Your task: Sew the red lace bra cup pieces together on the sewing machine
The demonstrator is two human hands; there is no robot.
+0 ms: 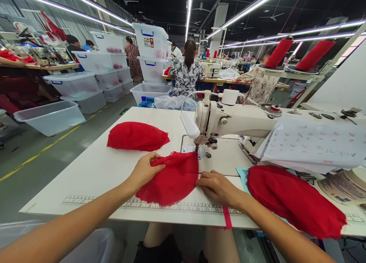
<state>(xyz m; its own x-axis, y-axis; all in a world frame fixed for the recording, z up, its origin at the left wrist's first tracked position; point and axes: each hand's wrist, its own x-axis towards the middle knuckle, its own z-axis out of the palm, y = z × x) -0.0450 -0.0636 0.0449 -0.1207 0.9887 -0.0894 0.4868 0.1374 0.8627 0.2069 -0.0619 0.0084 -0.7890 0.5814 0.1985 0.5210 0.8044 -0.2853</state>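
A rounded piece of sheer red fabric (pixel 171 181) lies on the white sewing table, its far right corner at the needle of the sewing machine (pixel 211 121). My left hand (pixel 146 169) pinches the fabric's upper left edge between thumb and fingers. At the right edge of the same piece, my right hand (pixel 219 186) is closed, fingertips on the border. Left of the machine lies a folded stack of red fabric (pixel 135 136). Another pile of red fabric (pixel 291 198) rests to the right of my right forearm, partly on a light blue sheet (pixel 243 175).
A printed ruler strip (pixel 128 205) runs along the table's front edge. Thread snips (pixel 247 153) lie beside the machine, near a hanging paper sheet (pixel 311 141) and a tape roll (pixel 344 186). Red thread cones (pixel 281 51) stand behind. Plastic bins (pixel 51 116) and seated people are beyond.
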